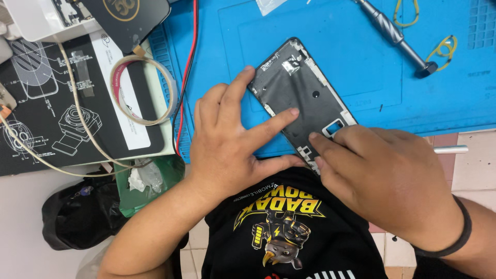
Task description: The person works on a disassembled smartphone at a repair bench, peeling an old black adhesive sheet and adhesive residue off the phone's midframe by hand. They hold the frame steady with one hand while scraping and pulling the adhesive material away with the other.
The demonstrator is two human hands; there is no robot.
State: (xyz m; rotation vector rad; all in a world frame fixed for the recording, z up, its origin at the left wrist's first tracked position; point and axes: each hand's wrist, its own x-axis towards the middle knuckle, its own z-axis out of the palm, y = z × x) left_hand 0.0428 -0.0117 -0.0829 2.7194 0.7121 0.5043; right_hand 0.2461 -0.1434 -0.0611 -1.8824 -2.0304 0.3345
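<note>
Both hands, left (pixel 227 142) and right (pixel 385 178), press spread fingers on phone frame (pixel 299 95); screwdriver (pixel 395 36), tape roll (pixel 144 90) nearby.

Left hand (pixel 227 139): palm down, fingers spread and extended toward the far right, index and middle fingertips pressed flat, thumb stretched out to the right along the near side. Left forearm: bare, runs from the near left up to the wrist. Right hand (pixel 382 170): back facing up, fingers curled and bunched, tips pointing left and pressing down. Right wrist: carries a dark band; forearm enters from the near right.
</note>
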